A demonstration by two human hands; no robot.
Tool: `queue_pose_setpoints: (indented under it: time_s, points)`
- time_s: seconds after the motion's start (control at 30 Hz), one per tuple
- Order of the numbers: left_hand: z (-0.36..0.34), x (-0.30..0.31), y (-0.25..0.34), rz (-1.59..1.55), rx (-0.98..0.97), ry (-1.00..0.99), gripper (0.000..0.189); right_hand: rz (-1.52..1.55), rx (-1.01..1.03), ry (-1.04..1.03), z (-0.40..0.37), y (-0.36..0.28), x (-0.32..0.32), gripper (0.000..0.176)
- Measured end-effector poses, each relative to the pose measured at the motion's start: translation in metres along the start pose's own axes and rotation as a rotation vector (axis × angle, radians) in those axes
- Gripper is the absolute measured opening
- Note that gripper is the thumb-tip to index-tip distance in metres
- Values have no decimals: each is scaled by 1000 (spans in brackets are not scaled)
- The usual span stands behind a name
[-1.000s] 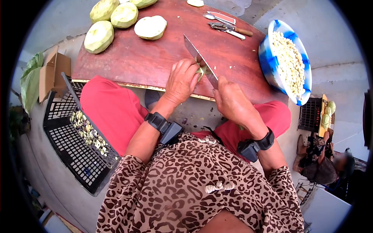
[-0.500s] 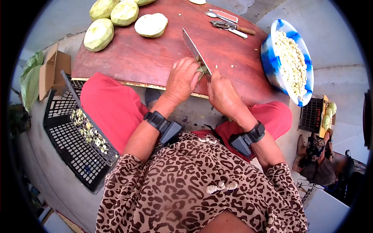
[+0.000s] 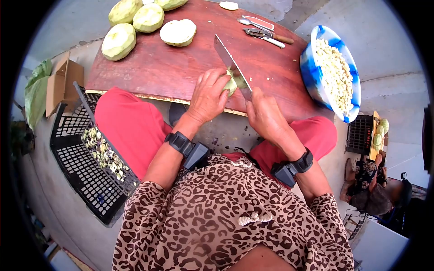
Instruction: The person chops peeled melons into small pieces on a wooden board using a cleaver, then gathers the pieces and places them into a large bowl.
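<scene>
My left hand (image 3: pixel 209 94) is closed over a piece of peeled eggplant (image 3: pixel 231 85) near the front edge of the red-brown table (image 3: pixel 149 67). A cleaver (image 3: pixel 229 61) stands at a slant, its broad blade right beside that piece. Around the cleaver's handle, mostly hidden, wrap the fingers of my right hand (image 3: pixel 263 111). Beyond my left hand lies a cut eggplant half (image 3: pixel 178 32), its white face up. Several whole peeled eggplants (image 3: pixel 119 41) sit at the table's far left.
A blue-and-white basin (image 3: pixel 308 67) of diced pale pieces stands at the right. Toward the back lie a spoon (image 3: pixel 244 21), a peeler (image 3: pixel 255 32) and a pale slice (image 3: pixel 228 6). A black crate (image 3: pixel 86 169) with scraps is at lower left. Another person (image 3: pixel 373 198) sits far right.
The eggplant piece now shows its pale green side between my left fingers and the blade. My right hand has shifted slightly right and down with the cleaver.
</scene>
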State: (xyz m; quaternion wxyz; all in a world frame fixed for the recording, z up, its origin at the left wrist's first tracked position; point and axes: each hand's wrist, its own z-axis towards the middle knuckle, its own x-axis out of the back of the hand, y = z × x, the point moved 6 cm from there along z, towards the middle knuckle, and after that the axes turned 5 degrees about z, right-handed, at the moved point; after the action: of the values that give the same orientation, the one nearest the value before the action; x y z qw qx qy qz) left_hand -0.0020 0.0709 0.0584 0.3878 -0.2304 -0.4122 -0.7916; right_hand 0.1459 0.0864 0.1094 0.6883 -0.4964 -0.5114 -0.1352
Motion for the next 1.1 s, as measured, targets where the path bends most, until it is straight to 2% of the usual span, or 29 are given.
queue_pose_setpoints:
  time_s: [0.07, 0.17, 0.27, 0.47, 0.77, 1.1]
  points:
    - [-1, -5, -2, 1, -6, -28, 38, 6, 83, 35, -3, 1, -1, 18]
    - [-1, -6, -3, 5, -12, -36, 37, 7, 95, 23, -4, -1, 1, 18]
    - [0, -6, -3, 4, -5, -42, 37, -21, 13, -64, -2, -13, 11, 10]
    - [0, -5, -4, -9, 16, -52, 37, -19, -2, -164, 8, -15, 13, 10]
    - [-2, -6, -6, -18, 8, -38, 37, -44, 6, -32, 21, 14, -28, 14]
    - [-4, -6, -7, 6, -12, 1, 39, 46, 41, 42, 10, 7, -9, 15]
